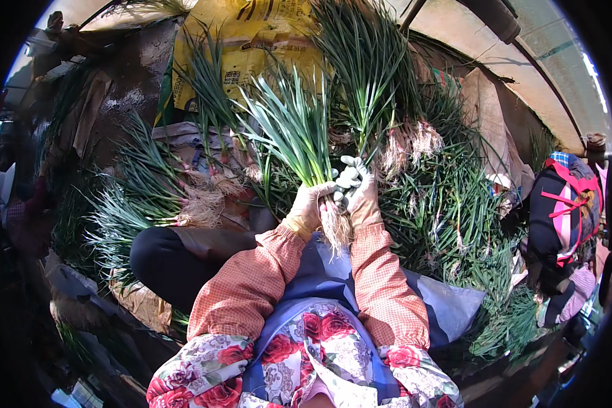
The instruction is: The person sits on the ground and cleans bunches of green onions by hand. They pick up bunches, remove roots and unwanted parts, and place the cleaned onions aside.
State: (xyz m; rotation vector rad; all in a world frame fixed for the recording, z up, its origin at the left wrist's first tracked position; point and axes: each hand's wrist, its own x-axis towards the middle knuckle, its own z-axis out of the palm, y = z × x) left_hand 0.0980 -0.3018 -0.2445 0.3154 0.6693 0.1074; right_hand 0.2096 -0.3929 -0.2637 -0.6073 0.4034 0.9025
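My gloved left hand is closed around a bunch of green onions, just above its pale roots, which hang down over my lap. Beside it, my gloved right hand has its fingertips at the base of the same bunch, curled and close against the stalks; whether it grips them is hard to see. Past my hands, a large bunch of green onions lies with its leaves pointing away. Bundles with root ends toward me are piled to the left, near my bent knee.
A yellow printed sack lies beyond the bunches. Loose onion leaves and stalks heap up on the right. A person with a pink-and-red carrier is at the far right; another person is at the left edge. Plastic sheeting slopes overhead.
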